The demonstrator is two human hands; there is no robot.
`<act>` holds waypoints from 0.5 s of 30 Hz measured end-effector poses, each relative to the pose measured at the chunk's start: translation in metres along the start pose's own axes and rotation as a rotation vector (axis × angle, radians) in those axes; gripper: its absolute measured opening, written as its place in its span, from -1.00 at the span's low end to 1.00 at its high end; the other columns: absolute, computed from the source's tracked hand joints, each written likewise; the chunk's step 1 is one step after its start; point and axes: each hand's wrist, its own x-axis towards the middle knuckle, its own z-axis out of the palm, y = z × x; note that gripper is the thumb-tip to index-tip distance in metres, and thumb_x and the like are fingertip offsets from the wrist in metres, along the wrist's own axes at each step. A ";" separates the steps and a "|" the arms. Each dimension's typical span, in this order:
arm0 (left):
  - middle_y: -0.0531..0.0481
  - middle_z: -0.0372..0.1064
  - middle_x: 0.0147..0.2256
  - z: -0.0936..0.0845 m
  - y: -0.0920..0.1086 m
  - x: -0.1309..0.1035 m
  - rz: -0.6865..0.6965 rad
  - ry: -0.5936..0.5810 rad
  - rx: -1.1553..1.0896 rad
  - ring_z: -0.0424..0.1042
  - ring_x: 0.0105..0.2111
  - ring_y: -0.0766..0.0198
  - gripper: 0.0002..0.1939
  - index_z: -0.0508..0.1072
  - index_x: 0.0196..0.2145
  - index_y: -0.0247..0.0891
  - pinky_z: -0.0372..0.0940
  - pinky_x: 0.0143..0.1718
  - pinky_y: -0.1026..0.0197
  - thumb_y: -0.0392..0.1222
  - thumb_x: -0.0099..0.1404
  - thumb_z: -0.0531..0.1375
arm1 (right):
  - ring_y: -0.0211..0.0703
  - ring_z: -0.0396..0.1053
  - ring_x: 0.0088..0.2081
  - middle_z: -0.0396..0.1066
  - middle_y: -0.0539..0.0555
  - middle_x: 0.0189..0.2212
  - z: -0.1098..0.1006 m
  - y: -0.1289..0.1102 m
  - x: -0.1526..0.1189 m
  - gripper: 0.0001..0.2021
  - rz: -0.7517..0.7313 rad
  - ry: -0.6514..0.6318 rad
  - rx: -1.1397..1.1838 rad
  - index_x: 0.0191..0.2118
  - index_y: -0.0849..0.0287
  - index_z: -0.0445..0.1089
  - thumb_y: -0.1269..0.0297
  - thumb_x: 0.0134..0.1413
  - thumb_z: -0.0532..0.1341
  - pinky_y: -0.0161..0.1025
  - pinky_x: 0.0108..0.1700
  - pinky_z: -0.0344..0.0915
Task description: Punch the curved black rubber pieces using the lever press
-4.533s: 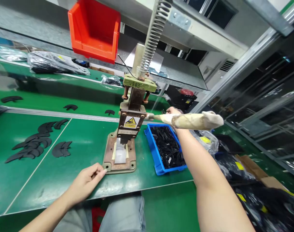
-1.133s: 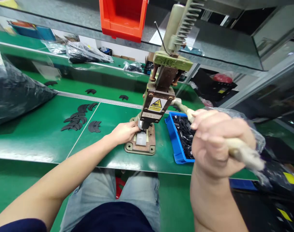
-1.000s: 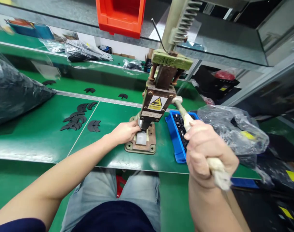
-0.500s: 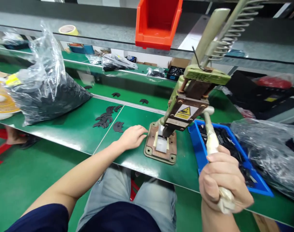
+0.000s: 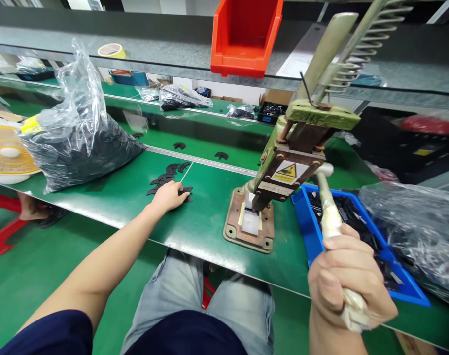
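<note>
My left hand (image 5: 167, 197) is over the black curved pieces (image 5: 161, 180) on the green table. Its thumb and forefinger are apart, on either side of a dark flat piece (image 5: 187, 191) that it partly hides. My right hand (image 5: 352, 281) is wrapped around the tape-covered lever handle (image 5: 330, 219) of a green hand press (image 5: 289, 167). Below the ram, a light metal plate (image 5: 250, 223) lies on the rusty press base (image 5: 233, 224). I see no black curved piece on that plate.
A clear bag of dark parts (image 5: 94, 153) stands to the left beside a yellow fan (image 5: 6, 150). Right of the press are a blue bin (image 5: 303, 231) of black parts and a plastic bag (image 5: 416, 222). An orange bin (image 5: 239, 61) hangs above, by a shelf.
My left hand has moved left from beside the press base to the black curved pieces. My right hand keeps its hold on the lever, which looks unmoved against the press.
</note>
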 end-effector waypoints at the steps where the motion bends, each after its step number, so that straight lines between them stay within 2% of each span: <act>1: -0.23 0.56 -0.10 -0.003 0.003 0.002 -0.006 -0.018 0.025 0.56 -0.06 -0.05 -0.58 0.58 -0.14 -0.23 0.38 0.04 0.07 0.17 0.37 0.18 | -0.07 0.44 -0.36 0.41 -0.06 -0.56 0.000 0.000 0.000 -0.82 -0.001 0.000 0.000 -0.56 0.08 0.35 0.41 -0.08 0.33 0.38 0.11 0.37; 5: -0.29 0.61 -0.20 -0.015 0.007 0.005 -0.015 -0.100 0.112 0.60 -0.12 -0.08 -0.58 0.58 -0.17 -0.28 0.41 -0.06 0.06 0.06 0.47 0.04 | -0.07 0.44 -0.34 0.40 -0.05 -0.55 0.000 -0.001 -0.001 -0.81 0.010 0.008 -0.005 -0.56 0.08 0.35 0.38 -0.03 0.33 0.38 0.11 0.36; 10: -0.35 0.61 -0.15 -0.019 -0.003 0.003 0.016 -0.122 0.192 0.61 -0.11 -0.08 -0.64 0.49 0.02 -0.38 0.39 -0.06 0.07 -0.14 0.48 0.02 | -0.07 0.44 -0.33 0.40 -0.06 -0.55 0.000 0.000 -0.002 -0.79 -0.003 0.006 -0.001 -0.56 0.09 0.34 0.34 0.00 0.35 0.37 0.10 0.37; 13: -0.29 0.60 -0.10 -0.021 -0.011 0.002 0.080 -0.113 0.161 0.59 -0.09 -0.05 -0.67 0.46 0.06 -0.30 0.39 -0.06 0.08 -0.21 0.47 0.03 | -0.07 0.44 -0.32 0.40 -0.05 -0.54 -0.002 0.001 -0.003 -0.79 -0.004 -0.001 0.003 -0.55 0.09 0.35 0.34 0.01 0.35 0.37 0.12 0.37; 15: -0.23 0.57 -0.06 -0.023 -0.012 -0.001 0.144 -0.063 0.103 0.58 -0.07 -0.02 -0.69 0.48 0.03 -0.23 0.40 -0.03 0.08 -0.19 0.48 0.02 | -0.06 0.45 -0.31 0.41 -0.05 -0.53 -0.002 0.000 -0.003 -0.80 0.005 -0.017 0.000 -0.54 0.09 0.36 0.35 0.01 0.35 0.37 0.13 0.36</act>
